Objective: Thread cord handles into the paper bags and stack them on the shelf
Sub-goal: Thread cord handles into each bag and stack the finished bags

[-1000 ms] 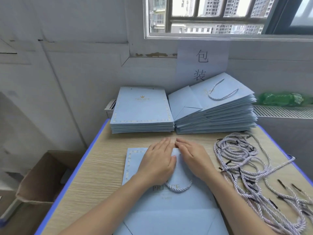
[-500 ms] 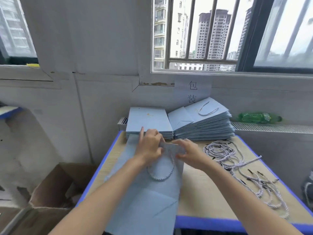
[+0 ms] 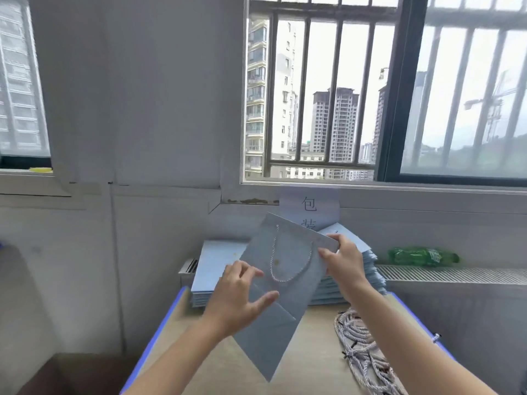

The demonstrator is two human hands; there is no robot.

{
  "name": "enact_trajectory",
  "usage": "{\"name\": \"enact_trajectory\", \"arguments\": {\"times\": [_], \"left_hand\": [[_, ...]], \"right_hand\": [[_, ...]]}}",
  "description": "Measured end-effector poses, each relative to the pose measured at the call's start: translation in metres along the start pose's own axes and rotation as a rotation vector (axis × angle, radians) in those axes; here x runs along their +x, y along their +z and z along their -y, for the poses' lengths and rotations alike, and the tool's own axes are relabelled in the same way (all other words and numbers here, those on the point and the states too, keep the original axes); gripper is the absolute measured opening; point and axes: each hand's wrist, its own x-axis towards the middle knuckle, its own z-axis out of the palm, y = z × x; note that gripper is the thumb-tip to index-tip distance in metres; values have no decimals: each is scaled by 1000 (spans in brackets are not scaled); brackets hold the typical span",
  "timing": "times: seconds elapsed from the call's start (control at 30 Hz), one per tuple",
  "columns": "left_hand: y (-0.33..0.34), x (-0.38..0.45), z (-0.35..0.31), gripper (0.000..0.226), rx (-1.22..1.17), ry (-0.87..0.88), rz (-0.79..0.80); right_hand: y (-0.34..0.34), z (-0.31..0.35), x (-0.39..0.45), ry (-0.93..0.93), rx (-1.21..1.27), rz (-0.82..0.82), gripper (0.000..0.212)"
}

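- A brown cardboard box [image 3: 65,373] sits low at the near left, beside the worktop [image 3: 239,374]; what it holds cannot be made out.
- The worktop is pale wood grain with a blue edge.
- One stack of flat pale blue bags [image 3: 212,269] lies at the far left of the worktop against the wall; its top bag carries a small gold mark too blurred to read.
- The left hand [image 3: 238,299] has its fingers spread and loosely curled, thumb out, touching the left edge of the lifted bag; whether it truly grips cannot be told.
- One pale blue paper bag [image 3: 288,283] is held up in the air over the middle of the worktop, tilted, its bottom corner pointing down toward the near edge. One white twisted cord handle [image 3: 288,273] hangs in a loop on its face, with a small gold mark inside the loop, unreadable.
- The right hand [image 3: 343,260] pinches the bag's upper right corner, thumb on the front.
- A white paper sign [image 3: 309,206] on the wall behind reads 包 over 装, the lower character partly hidden by the bag.
- A second stack of blue bags [image 3: 368,269] lies at the far right, mostly behind the right hand.
- A tangled pile of loose white cords [image 3: 362,349] with dark tips lies on the near right of the worktop; they cannot be counted.
- One green plastic bottle [image 3: 422,256] lies on its side on the radiator [image 3: 456,275] at the far right; its label is unreadable.
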Motion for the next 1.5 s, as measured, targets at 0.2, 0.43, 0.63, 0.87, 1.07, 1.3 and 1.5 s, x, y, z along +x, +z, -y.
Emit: {"name": "enact_trajectory", "arguments": {"times": [0.2,0.43,0.63,0.87,1.07,1.3,1.5], "left_hand": [[34,37,12,117,204,-6,238],[88,103,23,40,187,-47,353],[120,127,25,44,38,48,330],[98,126,48,31,121,55,275],[64,101,106,41,403,-321,218],[41,77,138,64,499,-577,168],[34,66,145,66,296,-691,120]], "right_hand": [[4,-37,77,181,169,-145,25],[-4,-71,120,-195,-967,-123,32],[36,-98,101,-506,-994,522,30],[36,-119,100,-569,-1197,427,35],[69,-104,90,-494,-1330,369,28],[127,-100,83,-278,-1198,544,46],[145,-92,81,-103,-990,492,37]]}}
